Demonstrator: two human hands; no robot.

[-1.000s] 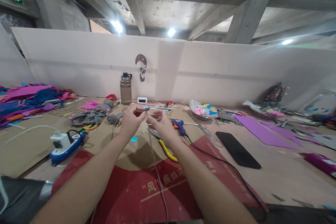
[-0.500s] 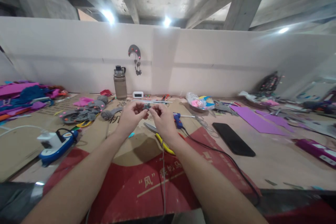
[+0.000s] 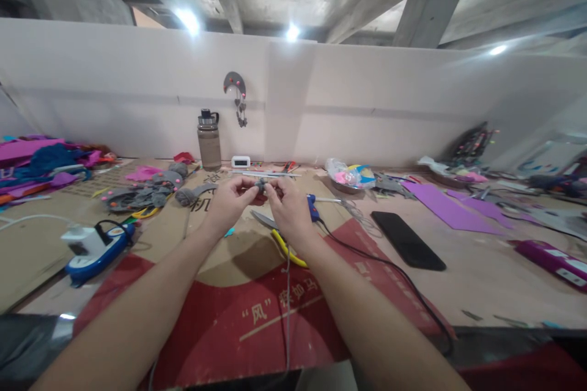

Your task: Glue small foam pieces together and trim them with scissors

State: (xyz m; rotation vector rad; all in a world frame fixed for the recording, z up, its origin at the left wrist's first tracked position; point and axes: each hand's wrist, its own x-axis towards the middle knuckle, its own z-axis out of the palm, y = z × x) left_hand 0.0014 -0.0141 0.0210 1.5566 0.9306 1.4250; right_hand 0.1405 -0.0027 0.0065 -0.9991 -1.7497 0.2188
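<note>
Pinched between the fingertips of my left hand [image 3: 233,203] and my right hand [image 3: 288,209] is a small grey felt piece [image 3: 260,184]; its exact shape is mostly hidden. Both hands are closed, raised over the cardboard. A thin grey cord [image 3: 288,311] hangs below my right hand down to the table's front edge. Under that hand lie scissors with yellow handles [image 3: 287,248], their blades pointing left. Just right of it rests a blue glue gun [image 3: 312,208], partly covered by the hand.
A blue power strip [image 3: 98,263] sits left, grey felt pieces [image 3: 151,192] behind it. A bottle [image 3: 209,143] stands by the wall. To the right are a black phone [image 3: 407,241], purple felt [image 3: 452,211] and a bowl of wrapped bits [image 3: 351,177]. The glue gun's cable crosses the red cardboard [image 3: 270,342].
The fingers have shifted slightly around the grey felt piece, which both hands still hold. The camera view has tilted a little; the things on the table stay put.
</note>
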